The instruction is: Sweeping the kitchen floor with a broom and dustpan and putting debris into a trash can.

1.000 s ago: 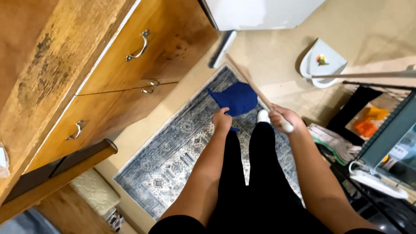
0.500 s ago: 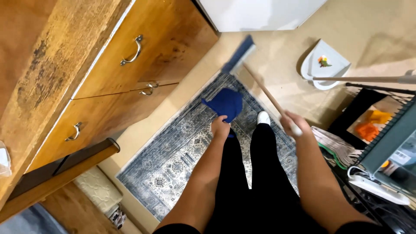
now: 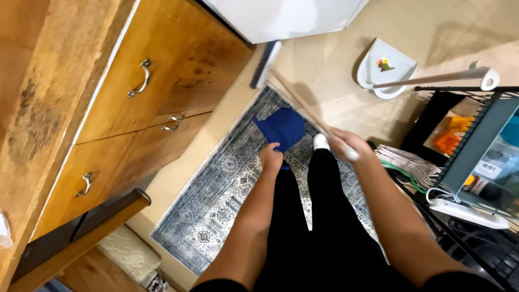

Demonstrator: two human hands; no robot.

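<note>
Since 0.5 s ago I see the broom (image 3: pixel 292 92) swung forward toward the white appliance (image 3: pixel 281 19), my right hand (image 3: pixel 346 143) gripping its handle, left hand (image 3: pixel 271 157) clutching the blue cloth (image 3: pixel 284 127) over the rug (image 3: pixel 227 189).

- Beige floor (image 3: pixel 335 59) carried a blue patterned rug (image 3: pixel 238 189)
- white dustpan (image 3: pixel 385 67) lay near rug's far corner
- quilted mat (image 3: pixel 127 254) by cabinets

Both your arms reach down and forward, almost straight. Your left hand (image 3: pixel 271 157) is closed in a grip, knuckles up. Your right hand (image 3: pixel 346 145) is also closed, slightly further right.
</note>
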